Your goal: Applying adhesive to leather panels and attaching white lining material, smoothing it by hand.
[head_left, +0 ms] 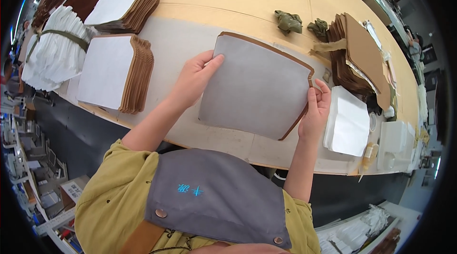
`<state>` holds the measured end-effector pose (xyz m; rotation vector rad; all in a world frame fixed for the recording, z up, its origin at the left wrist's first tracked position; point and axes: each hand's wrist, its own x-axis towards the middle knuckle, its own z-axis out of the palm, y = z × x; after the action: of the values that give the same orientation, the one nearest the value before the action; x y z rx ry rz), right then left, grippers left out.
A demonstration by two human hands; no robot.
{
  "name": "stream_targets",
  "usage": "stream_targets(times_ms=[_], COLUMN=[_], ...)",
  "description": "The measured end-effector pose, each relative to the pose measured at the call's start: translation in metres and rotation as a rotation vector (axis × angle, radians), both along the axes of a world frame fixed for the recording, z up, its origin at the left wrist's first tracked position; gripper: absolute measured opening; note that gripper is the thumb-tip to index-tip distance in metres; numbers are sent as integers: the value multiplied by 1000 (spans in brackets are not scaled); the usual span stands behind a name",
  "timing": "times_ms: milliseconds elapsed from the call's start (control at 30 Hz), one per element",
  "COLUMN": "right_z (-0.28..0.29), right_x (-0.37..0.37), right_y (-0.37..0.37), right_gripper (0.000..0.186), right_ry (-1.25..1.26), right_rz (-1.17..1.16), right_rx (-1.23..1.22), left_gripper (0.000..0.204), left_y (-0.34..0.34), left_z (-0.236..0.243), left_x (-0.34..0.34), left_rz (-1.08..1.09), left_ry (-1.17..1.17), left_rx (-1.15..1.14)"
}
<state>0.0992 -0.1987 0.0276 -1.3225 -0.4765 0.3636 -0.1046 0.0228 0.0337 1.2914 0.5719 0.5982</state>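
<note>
A flat panel [257, 87] with a pale grey face and brown edging along its far and right sides is held tilted above the table between my hands. My left hand [196, 75] pinches its left side near the far corner, thumb on top. At the right edge, my right hand [316, 106] grips it just below a small notch, thumb on the face and fingers partly behind. To my left lie two stacks of similar brown-edged panels, a near stack [105, 73] and a far stack [116, 4]. White sheets [347, 123] lie beside my right hand.
A white bundle tied with a green strap [57, 47] stands at the left. On the right are a stack of brown panels [364, 52], crumpled green cloth [288, 22], a small amber bottle [370, 154] and a white plastic container [394, 144]. The table's near edge runs before me.
</note>
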Motion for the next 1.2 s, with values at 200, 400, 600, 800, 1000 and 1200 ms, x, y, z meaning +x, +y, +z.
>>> stream_targets(times_ms=[200,400,600,800,1000,1200], right_z=[-32,-34,-26,-32,-10,16], right_x=[12,3,-2,-5,-25,-69], right_y=[0,-15,-21,-26,-7,58], right_gripper=[45,52,45,30,24,16], right_ry=[204,59,-9,-128,-228,-333], right_rz=[124,107,185,152,196,336], right_rx=[-264,-569,-604,-643,-608,-398], left_gripper=[43,50,46,32,23,15], left_y=[21,29,16,-7,-3,27], left_z=[-29,-42,-26,-11,-14,38], left_x=[5,-18,-43,-66,-91,-152], left_rz=[-11,-125,-294,-339,-88,248], left_ry=[152,248,437,594,455,381], left_rx=[-434,-453,-162,87,481,584])
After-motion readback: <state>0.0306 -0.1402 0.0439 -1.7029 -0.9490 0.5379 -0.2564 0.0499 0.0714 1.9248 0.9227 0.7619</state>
